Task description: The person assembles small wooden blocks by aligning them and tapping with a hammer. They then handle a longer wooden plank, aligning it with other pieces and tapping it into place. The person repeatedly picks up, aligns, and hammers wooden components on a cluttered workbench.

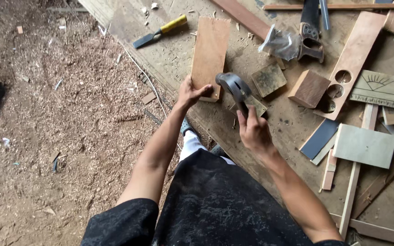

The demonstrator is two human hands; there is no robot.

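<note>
The left hand point(190, 93) is pinning the board point(209, 54) at twelve o'clock while the right hand point(253, 130) is gripping a raised hammer point(234, 89), probably needing a squarely aimed blow next.

Sawdust-strewn dirt floor point(46, 127) beside a low, scuffed plywood work surface point(178, 54) in daylight

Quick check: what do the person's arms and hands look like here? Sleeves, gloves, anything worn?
Both hands are bare: no gloves, rings, watch or wristbands visible on the left hand or the right hand. Forearms are uncovered up to short sleeves of a black, dust-speckled T-shirt; the left sleeve edge shows near the elbow, the right runs out of frame. No markings or tape.
</note>
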